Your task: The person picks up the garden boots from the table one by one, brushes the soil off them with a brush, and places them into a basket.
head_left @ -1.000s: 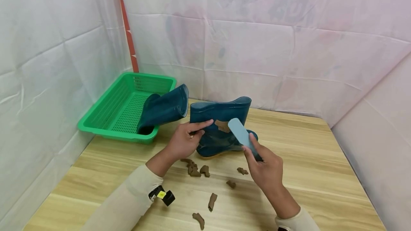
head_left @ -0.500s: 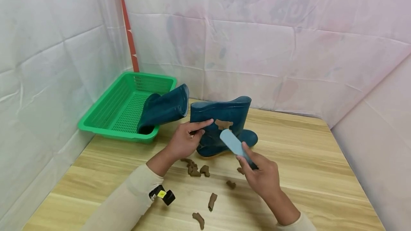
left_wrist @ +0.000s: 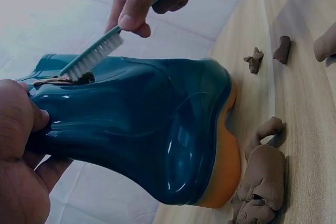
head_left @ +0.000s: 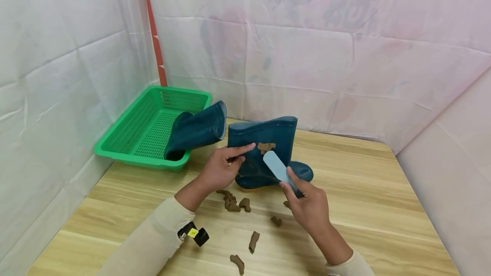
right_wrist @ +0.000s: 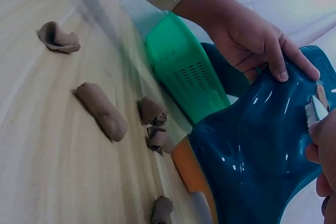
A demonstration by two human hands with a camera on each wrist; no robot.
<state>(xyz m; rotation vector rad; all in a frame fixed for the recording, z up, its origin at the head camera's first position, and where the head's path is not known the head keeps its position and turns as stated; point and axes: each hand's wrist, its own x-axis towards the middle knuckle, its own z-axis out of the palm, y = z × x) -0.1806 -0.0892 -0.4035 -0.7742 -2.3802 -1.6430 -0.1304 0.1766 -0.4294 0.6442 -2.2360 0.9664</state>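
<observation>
A dark teal rubber boot (head_left: 278, 133) with an orange sole stands on the table, its shaft leaning a little. My left hand (head_left: 220, 168) grips the shaft from the left, index finger along its side. On the shaft clings a brown clay-like patch (head_left: 265, 147). My right hand (head_left: 310, 208) holds a light blue brush (head_left: 277, 167) by its handle, head at the patch's lower edge. White bristles (left_wrist: 94, 59) face the boot in the left wrist view and touch it by the patch. Part of the boot's foot is hidden behind the right hand and brush.
A green basket (head_left: 126, 156) stands at the left, with a second boot (head_left: 197, 129) leaning over its rim. Loose brown clay pieces (head_left: 231, 202) lie on the wooden table (head_left: 364, 191), in front of the upright boot. White sheets (head_left: 307, 63) hang behind and at both sides.
The brush and right hand have moved left and down from the patch's right end to its lower edge. The clay patch has changed shape. The boot's toe has shifted slightly right.
</observation>
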